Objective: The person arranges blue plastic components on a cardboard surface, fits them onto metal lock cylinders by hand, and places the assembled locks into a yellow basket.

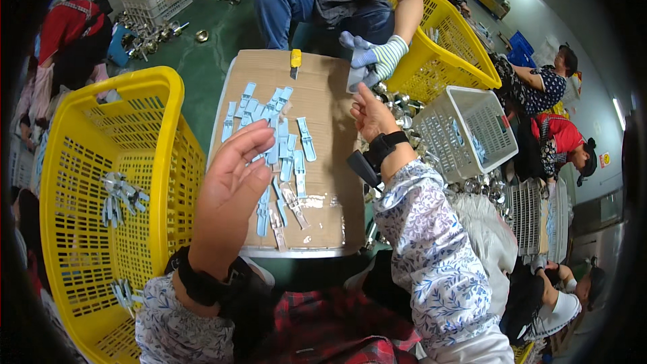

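My left hand (232,192) is over the left side of a cardboard sheet (330,162), its fingers extended and slightly curved, and I see nothing in it. Under and beside it lie several light blue plastic clip-like parts (306,139) and a few clear ones (294,204). My right hand (373,114) is at the sheet's right edge, fingers loosely bent and apart. Its index fingertip is near a pale flat piece (355,79) in a co-worker's gloved hand (381,59); whether it touches the piece is unclear. A yellow utility knife (295,63) lies at the far edge.
A tall yellow basket (172,162) with a few metal parts stands at the left, another yellow basket (458,61) at the far right. A grey-white crate (472,155) sits beside my right arm, near piled metal pieces (403,109). A co-worker sits opposite; others work around.
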Tool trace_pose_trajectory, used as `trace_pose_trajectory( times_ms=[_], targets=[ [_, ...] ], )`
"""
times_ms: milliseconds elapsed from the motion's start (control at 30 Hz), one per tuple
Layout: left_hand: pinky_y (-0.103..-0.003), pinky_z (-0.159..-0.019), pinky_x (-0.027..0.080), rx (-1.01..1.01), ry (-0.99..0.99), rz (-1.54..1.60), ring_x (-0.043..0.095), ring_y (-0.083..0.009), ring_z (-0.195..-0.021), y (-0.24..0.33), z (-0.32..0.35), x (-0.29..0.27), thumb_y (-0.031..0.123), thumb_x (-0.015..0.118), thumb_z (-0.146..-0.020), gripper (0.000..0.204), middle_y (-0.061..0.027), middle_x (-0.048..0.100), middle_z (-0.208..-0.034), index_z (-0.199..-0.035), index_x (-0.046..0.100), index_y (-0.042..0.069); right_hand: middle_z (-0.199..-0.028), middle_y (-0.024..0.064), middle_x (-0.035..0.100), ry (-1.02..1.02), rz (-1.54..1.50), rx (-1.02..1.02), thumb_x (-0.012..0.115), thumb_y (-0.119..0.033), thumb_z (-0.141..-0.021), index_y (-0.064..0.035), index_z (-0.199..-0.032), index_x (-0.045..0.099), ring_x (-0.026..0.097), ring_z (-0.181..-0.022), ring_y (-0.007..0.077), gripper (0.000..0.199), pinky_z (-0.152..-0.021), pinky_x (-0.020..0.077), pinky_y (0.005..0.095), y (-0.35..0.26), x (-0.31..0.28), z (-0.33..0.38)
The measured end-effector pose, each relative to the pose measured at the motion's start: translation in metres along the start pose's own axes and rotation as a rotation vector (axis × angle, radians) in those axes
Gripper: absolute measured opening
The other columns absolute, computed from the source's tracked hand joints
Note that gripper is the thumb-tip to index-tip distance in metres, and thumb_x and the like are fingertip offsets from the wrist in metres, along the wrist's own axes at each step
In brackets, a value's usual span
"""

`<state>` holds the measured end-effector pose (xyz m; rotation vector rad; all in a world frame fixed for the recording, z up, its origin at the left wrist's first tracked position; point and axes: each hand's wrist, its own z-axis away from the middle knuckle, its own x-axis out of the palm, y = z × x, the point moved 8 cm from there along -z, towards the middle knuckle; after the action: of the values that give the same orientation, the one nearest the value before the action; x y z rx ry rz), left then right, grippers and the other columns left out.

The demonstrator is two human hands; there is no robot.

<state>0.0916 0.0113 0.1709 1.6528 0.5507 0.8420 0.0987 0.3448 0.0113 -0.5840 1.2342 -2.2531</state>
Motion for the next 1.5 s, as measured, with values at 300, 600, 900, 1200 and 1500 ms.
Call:
trace_pose_trajectory(
  times_ms=[300, 600, 900, 1200, 1500],
  targets=[
    [-0.037, -0.112, 0.034, -0.028, -0.143, -0.209, 0.044, -0.0224, -0.135, 0.01, -0.003, 0.005, -0.001, 0.049, -0.089, 0.045, -0.0152, 0.039, -0.149, -0.135, 0.049, 0.0, -0.078, -0.009, 0.064, -0.06, -0.029, -0.008, 0.072, -0.051, -0.086, -0.023, -0.08, 0.064, 0.057, -0.074, 0.0096, 0.03, -0.066, 0.033, 0.029, 0.002, 0.014, -0.019],
    [-0.04, -0.108, 0.038, 0.04, -0.177, -0.205, 0.047, -0.0245, -0.131, 0.009, -0.002, 0.023, 0.007, 0.057, -0.092, 0.036, -0.0145, 0.046, -0.142, -0.127, 0.058, 0.004, -0.069, -0.0056, 0.059, -0.011, -0.175, -0.076, 0.069, -0.034, -0.093, -0.0167, -0.078, 0.061, 0.052, -0.061, 0.0096, 0.024, -0.057, 0.0365, 0.0257, -0.008, -0.003, 0.025],
    [-0.039, -0.098, 0.046, 0.221, -0.209, -0.605, 0.058, -0.0311, -0.114, -0.037, 0.018, 0.033, 0.006, 0.061, -0.087, 0.03, -0.0144, 0.062, -0.12, -0.117, 0.062, 0.003, -0.072, 0.0005, 0.06, -0.046, 0.007, -0.264, 0.069, -0.025, -0.093, -0.0056, -0.08, 0.062, 0.05, -0.064, 0.0083, 0.024, -0.06, 0.0405, 0.0232, 0.065, -0.046, 0.172],
    [-0.044, -0.101, 0.044, 0.349, -0.428, -0.831, 0.054, -0.0362, -0.118, -0.076, 0.145, 0.108, 0.002, 0.06, -0.082, 0.033, -0.0154, 0.057, -0.126, -0.115, 0.062, 0.002, -0.1, 0.0135, 0.064, 0.116, 0.172, -0.571, 0.074, -0.023, -0.087, 0.0009, -0.075, 0.066, 0.059, -0.093, 0.0216, 0.028, -0.083, 0.0456, 0.0332, 0.106, -0.079, 0.247],
    [-0.053, -0.109, 0.035, 0.523, -0.384, -1.02, 0.047, -0.0345, -0.13, -0.119, 0.129, 0.113, -0.001, 0.057, -0.077, 0.051, -0.0148, 0.054, -0.135, -0.128, 0.056, 0.003, -0.144, 0.0242, 0.047, 0.297, 0.466, -0.623, 0.075, -0.023, -0.08, -0.0017, -0.073, 0.069, 0.045, -0.129, 0.0397, 0.023, -0.108, 0.0315, 0.0475, 0.14, -0.075, 0.232]
  ],
)
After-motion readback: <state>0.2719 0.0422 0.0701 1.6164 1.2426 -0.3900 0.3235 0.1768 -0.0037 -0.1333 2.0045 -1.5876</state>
